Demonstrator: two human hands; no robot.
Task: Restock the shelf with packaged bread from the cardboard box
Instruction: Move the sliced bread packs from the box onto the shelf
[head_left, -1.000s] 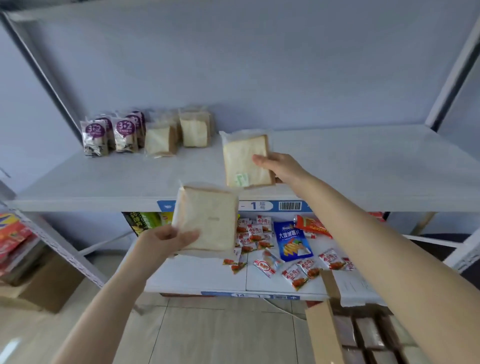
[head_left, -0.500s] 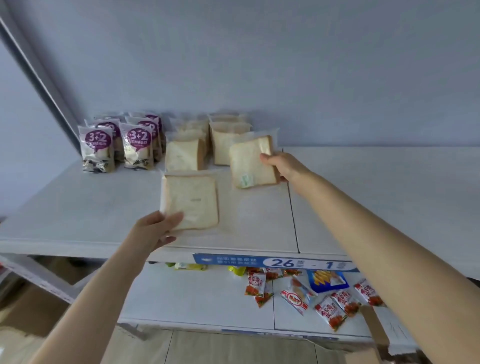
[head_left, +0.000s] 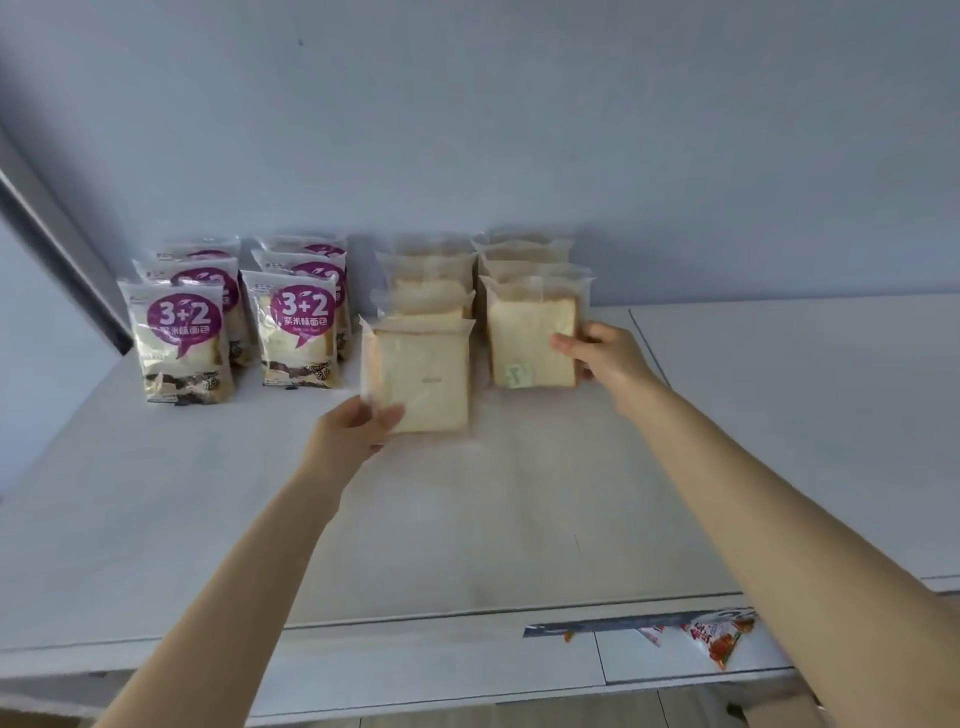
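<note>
My left hand (head_left: 353, 434) grips the lower left corner of a clear-wrapped white bread pack (head_left: 423, 376), held upright at the front of the left bread row (head_left: 423, 283). My right hand (head_left: 605, 353) holds a second bread pack (head_left: 530, 343) by its right edge, upright at the front of the right bread row (head_left: 524, 260). Both rows stand on the white shelf (head_left: 467, 519) against the back wall. The cardboard box is out of view.
Two rows of purple-labelled "3+2" bread packs (head_left: 179, 338) (head_left: 298, 332) stand to the left of the plain bread. A dark shelf upright (head_left: 57, 244) runs along the left. Red snack packets (head_left: 717, 639) lie on the lower shelf at bottom right.
Both hands have carried their bread packs forward and set them upright at the front of the two rows. The view has moved closer to the shelf.
</note>
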